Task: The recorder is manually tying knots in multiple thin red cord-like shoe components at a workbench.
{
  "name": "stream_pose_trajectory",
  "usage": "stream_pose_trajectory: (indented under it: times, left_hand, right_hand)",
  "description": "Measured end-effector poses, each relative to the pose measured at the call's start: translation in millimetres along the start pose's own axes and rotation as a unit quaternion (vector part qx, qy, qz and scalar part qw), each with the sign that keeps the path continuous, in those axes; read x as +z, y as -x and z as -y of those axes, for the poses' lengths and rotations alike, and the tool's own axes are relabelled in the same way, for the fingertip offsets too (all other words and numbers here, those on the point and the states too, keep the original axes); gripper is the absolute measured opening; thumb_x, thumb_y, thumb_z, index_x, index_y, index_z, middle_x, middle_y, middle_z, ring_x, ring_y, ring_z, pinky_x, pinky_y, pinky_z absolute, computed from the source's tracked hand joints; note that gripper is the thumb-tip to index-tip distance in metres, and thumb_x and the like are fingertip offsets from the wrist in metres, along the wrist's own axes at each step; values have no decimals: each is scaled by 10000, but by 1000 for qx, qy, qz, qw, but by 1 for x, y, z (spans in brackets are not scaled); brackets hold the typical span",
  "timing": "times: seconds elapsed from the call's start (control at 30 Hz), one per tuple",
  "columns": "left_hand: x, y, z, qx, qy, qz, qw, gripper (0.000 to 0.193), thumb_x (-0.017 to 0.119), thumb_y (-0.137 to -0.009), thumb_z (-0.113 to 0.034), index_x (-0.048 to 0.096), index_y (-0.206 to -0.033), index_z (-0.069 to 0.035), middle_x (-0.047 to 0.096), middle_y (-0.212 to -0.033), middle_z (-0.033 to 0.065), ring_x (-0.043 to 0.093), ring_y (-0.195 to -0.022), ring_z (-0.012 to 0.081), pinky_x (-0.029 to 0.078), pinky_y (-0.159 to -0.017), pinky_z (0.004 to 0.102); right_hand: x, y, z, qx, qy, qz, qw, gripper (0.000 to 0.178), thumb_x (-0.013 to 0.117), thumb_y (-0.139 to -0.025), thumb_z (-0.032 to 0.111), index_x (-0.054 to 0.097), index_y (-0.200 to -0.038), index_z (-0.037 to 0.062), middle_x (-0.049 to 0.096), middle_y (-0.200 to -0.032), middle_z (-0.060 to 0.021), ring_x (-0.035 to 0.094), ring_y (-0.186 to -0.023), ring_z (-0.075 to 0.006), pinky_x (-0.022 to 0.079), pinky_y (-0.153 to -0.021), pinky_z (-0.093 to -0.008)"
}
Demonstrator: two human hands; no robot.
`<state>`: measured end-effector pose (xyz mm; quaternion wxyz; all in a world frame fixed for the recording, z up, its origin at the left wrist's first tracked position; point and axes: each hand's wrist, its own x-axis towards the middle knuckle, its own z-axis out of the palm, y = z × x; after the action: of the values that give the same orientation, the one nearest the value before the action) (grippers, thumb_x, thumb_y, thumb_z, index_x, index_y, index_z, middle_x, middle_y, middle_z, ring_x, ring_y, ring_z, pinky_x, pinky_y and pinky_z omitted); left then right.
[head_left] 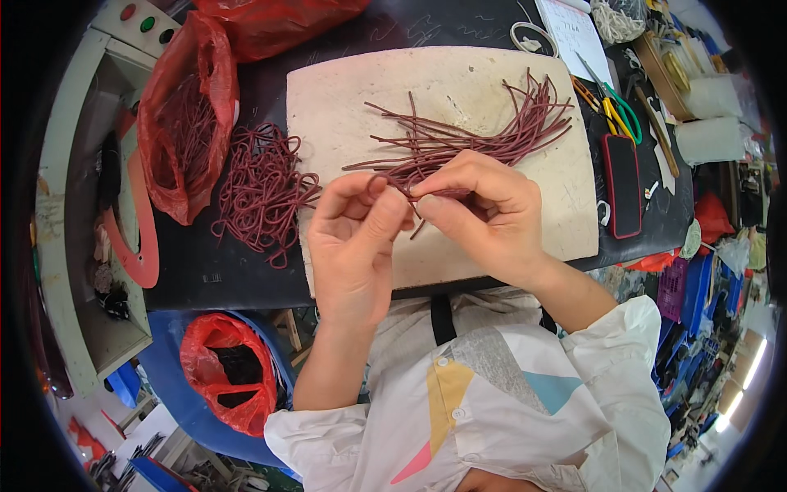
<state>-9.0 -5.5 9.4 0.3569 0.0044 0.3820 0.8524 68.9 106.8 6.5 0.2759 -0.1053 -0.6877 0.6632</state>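
Hands close together in the head view, above the near half of a cream rectangular board (352, 98) on the black desk (188, 275). Left hand (352, 234) and right hand (496, 209) almost touching, thumbs and fingers pinched on a thin dark-red cord (451, 193), with a short end hanging below the fingertips. Perhaps looped at the join, though too small and too covered by the fingers to tell. Just beyond, on the board, a loose bundle of dark-red cords (500, 139), fanned out to the right. Against the board's left edge, a tangled heap of dark-red cords (258, 193). Farther left, a translucent red plastic bag (156, 123) with more cords inside. Right of the board, a red-edged black smartphone (623, 184) and green-handled scissors (633, 127). Below the desk's left part, a blue plastic tub (172, 402).
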Motion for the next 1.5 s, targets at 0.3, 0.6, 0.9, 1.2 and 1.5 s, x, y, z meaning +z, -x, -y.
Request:
stream_pose_trajectory:
  times: [0.3, 0.6, 0.9, 1.2, 1.5]
  left_hand:
    - [-15, 7, -22, 97, -367, 117, 918, 172, 588, -741, 75, 609, -912, 77, 631, -824, 157, 635, -666, 186, 527, -602, 257]
    - [-13, 16, -18, -7, -238, 113, 965, 232, 649, -717, 69, 602, -944, 52, 631, -838, 116, 610, -724, 140, 503, -667, 237]
    - [-11, 18, -15, 25, -234, 63, 970, 148, 603, -740, 95, 599, -885, 68, 620, -789, 116, 613, -686, 143, 507, -639, 234]
    - [-20, 13, -17, 57, -211, 5, 976, 152, 603, -738, 91, 606, -886, 59, 627, -807, 119, 626, -685, 161, 514, -629, 241]
    - [-27, 15, 11, 139, -242, 64, 958, 215, 597, -748, 73, 599, -960, 41, 622, -864, 139, 619, -699, 178, 491, -614, 244]
  right_hand:
    - [-23, -6, 23, 6, 147, 118, 982, 110, 638, -718, -10, 642, -827, 4, 598, -706, -57, 546, -612, -102, 415, -531, -201]
    - [-23, -4, 29, -30, 160, 103, 981, 86, 636, -715, 13, 637, -801, 8, 590, -672, -54, 532, -557, -104, 409, -492, -211]
    - [-18, -3, 22, -62, 197, 95, 974, 110, 673, -685, 49, 631, -779, 11, 591, -687, -58, 551, -586, -144, 425, -512, -253]
    - [-25, -3, 33, 52, 224, 152, 961, 102, 674, -697, 57, 608, -770, 31, 604, -721, -58, 584, -639, -182, 461, -565, -290]
    - [-2, 5, 6, 232, -241, 3, 943, 127, 658, -755, 52, 557, -828, 31, 605, -776, -31, 572, -689, -85, 463, -629, -218]
